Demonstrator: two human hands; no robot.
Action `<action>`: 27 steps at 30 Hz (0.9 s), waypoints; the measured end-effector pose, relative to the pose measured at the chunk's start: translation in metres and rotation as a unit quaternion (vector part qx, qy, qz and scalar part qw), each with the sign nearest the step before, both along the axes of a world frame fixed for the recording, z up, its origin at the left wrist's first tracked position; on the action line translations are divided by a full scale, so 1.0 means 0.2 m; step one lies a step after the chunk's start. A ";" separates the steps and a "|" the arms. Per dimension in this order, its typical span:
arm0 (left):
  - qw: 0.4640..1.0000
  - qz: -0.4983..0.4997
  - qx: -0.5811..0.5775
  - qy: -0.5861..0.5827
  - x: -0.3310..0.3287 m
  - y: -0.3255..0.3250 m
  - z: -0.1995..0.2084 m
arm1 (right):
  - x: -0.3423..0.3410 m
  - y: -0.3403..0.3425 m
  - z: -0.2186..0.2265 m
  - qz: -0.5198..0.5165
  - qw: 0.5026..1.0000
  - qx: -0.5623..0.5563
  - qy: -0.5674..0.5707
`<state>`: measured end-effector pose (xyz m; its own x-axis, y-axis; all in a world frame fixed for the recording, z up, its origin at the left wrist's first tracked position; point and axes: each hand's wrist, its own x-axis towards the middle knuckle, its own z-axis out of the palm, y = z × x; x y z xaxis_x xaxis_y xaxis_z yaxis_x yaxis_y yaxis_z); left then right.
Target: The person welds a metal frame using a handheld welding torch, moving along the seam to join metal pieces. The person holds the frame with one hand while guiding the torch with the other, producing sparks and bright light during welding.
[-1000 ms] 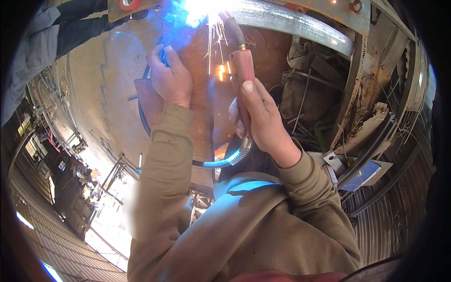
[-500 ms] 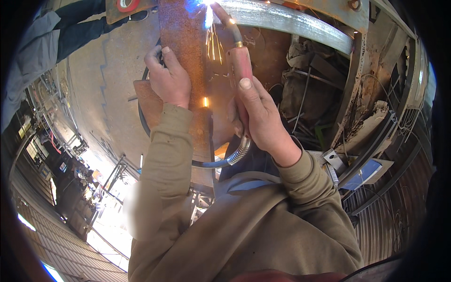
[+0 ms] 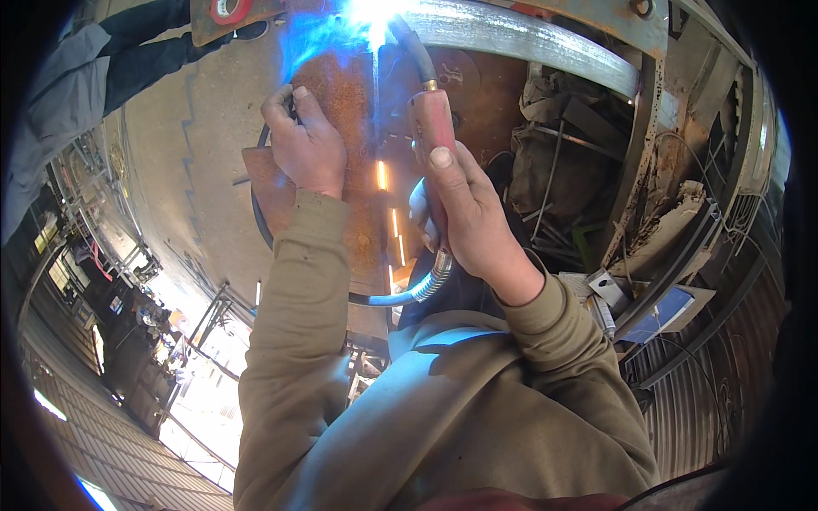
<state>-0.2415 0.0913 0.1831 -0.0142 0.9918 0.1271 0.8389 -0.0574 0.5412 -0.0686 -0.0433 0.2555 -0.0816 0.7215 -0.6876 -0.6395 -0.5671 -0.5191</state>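
Note:
A welding torch (image 3: pixel 432 119) with a faded red handle and a bent neck is gripped in my right hand (image 3: pixel 480 207), thumb along the top. At its tip a blinding blue-white arc burns against a rusty steel beam (image 3: pixel 336 89), by a shiny metal bar (image 3: pixel 528 38). The glare hides the joint. My left hand (image 3: pixel 311 145) rests on the beam, fingers curled around the black torch cable (image 3: pixel 257 200), which shows between thumb and forefinger. That cable loops below the hand to the torch's metal spring sleeve (image 3: pixel 436 277).
At upper left are another person's legs (image 3: pixel 145 64) and a red roll of tape (image 3: pixel 230 8) on a rusty plate. A rusty metal frame (image 3: pixel 635 162) stands at right, beside scrap and crumpled cloth (image 3: pixel 545 145). A blue box (image 3: pixel 669 311) lies lower right.
The arc has flared much brighter, throwing blue light over the beam and my clothes. Sparks fall farther down past the torch. The torch has shifted slightly left and down; my left hand stays put.

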 end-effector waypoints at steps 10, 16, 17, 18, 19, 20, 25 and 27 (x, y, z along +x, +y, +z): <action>0.997 0.040 -0.061 -0.028 0.02 -0.01 0.05 | 0.00 0.00 0.00 -0.008 0.999 -0.008 0.032; 1.000 0.020 -0.002 -0.001 0.02 0.00 0.05 | 0.00 0.00 0.02 -0.001 1.000 0.006 0.026; 0.999 0.022 -0.029 -0.005 0.02 0.00 0.06 | 0.00 0.00 0.02 0.008 1.000 -0.003 0.025; 0.997 0.034 -0.066 -0.007 0.02 0.00 0.06 | 0.00 0.00 0.02 0.002 1.000 0.007 0.021; 0.998 0.033 -0.061 0.012 0.02 -0.01 0.06 | 0.00 0.00 0.02 0.001 1.000 -0.001 0.016; 0.996 0.042 -0.067 0.036 0.02 -0.01 0.06 | 0.00 0.00 0.02 0.001 1.000 -0.004 0.012; 0.998 0.029 -0.058 0.001 0.03 -0.01 0.08 | 0.01 -0.01 0.01 -0.005 0.999 0.008 0.041; 0.997 0.037 -0.069 -0.007 0.03 -0.01 0.07 | 0.01 -0.01 0.01 -0.009 0.999 -0.002 0.040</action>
<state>-0.2348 0.0897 0.1980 -0.0894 0.9959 -0.0107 0.8302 0.0804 0.5517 -0.0666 -0.0450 0.2572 -0.1239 0.7210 -0.6817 -0.6889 -0.5570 -0.4639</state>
